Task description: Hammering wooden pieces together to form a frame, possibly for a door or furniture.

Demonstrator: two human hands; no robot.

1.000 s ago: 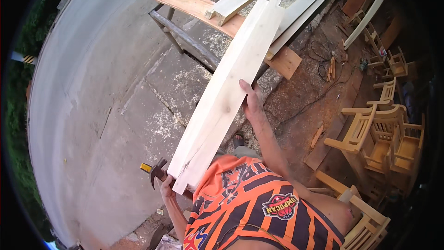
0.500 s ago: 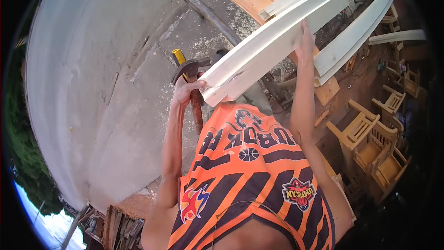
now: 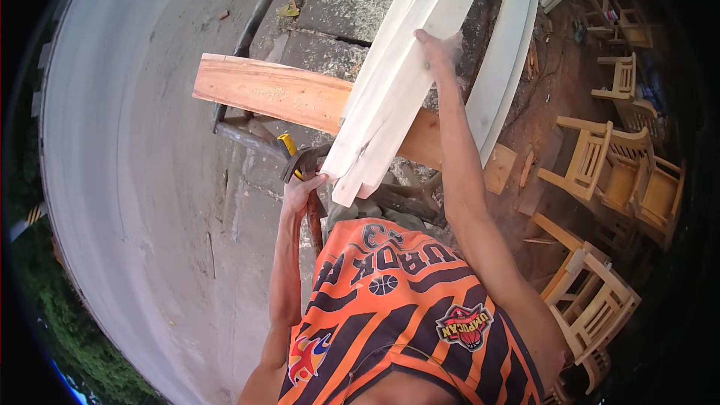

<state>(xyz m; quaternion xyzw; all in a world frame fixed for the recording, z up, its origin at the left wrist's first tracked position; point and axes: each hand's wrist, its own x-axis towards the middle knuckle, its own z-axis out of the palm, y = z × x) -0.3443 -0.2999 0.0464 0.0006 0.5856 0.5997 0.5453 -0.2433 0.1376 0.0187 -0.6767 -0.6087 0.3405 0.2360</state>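
Observation:
Pale wooden boards (image 3: 401, 97), at least two lying lengthwise together, slant from just beyond my shirt up to the far middle. A crack runs along the near end of the top one. My left hand (image 3: 298, 192) is closed, its thumb against the boards' near left corner. That same hand holds a hammer with a dark head (image 3: 306, 161) and a brown wooden handle (image 3: 314, 229) hanging down. A yellow-and-black tool (image 3: 286, 145), its kind unclear, sticks up beside the hammer head. My right hand (image 3: 439, 54), slightly blurred, grips the boards' right edge farther along.
A reddish plank (image 3: 270, 94) lies crosswise beneath the boards, above dark metal pipes (image 3: 251, 140). More pale boards (image 3: 506, 60) lie to the right. Wooden chairs (image 3: 585, 157) stand along the right side. Grey pavement (image 3: 142, 180) spreads left, with wood shavings about the far middle.
The boards have swung to point more steeply away from me, their far end moving left, with both hands still on them. The view has shifted, showing more of the reddish plank.

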